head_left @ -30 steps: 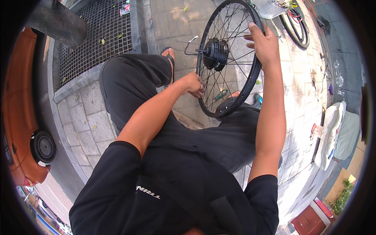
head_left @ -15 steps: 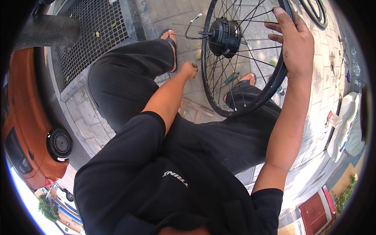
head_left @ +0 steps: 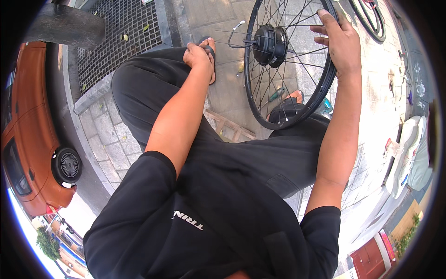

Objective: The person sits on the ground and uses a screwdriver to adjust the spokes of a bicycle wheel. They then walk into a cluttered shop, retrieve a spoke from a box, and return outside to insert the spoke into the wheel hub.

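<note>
A black spoked bicycle wheel (head_left: 284,124) with a bulky black hub motor (head_left: 271,46) stands tilted between my legs. My right hand (head_left: 341,44) is wrapped over the right side of its rim, with the fingertips reaching in toward the spokes. A short cable (head_left: 237,33) with a white connector curves out of the axle's left end. A thin spoke-like rod (head_left: 226,32) also sticks out to the left of the hub. Apart from the wheel, my left hand (head_left: 196,56) is closed above my left foot; what its fingers hold, if anything, is hidden.
A green-handled screwdriver (head_left: 277,94) lies behind the spokes, near my right foot. A teal tool (head_left: 328,106) is right of the rim. A small wooden frame (head_left: 231,128) lies on the paving. Beyond are a metal grate (head_left: 123,44), another wheel (head_left: 371,28) and an orange car (head_left: 35,125).
My left hand has moved left and up, away from the wheel toward my left foot. The wheel has shifted slightly, with my right hand still gripping its rim.
</note>
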